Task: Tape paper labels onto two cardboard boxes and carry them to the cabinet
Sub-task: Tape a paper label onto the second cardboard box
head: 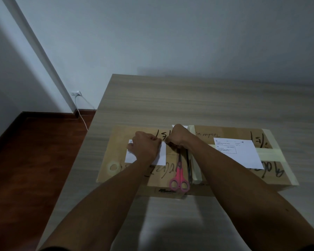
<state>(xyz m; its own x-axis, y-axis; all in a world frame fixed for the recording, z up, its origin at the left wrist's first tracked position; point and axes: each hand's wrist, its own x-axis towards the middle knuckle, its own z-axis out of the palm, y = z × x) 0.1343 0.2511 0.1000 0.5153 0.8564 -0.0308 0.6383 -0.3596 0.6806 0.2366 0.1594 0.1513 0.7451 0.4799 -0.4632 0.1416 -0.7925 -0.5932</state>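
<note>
fingers: left hand (146,148) presses flat-ish on the left label (162,156); right hand (177,136) curled, seems to pinch tape at its right edge
label: lies on the left box (116,153), directly under both hands
scissors (179,175): on same box, nearer the right hand
right box (272,171): label (241,153) loose on top

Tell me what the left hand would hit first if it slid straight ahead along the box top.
Probably nothing on the box: past the left hand lies bare cardboard of the left box, then open table up to the wall. Depth is uncertain.
</note>
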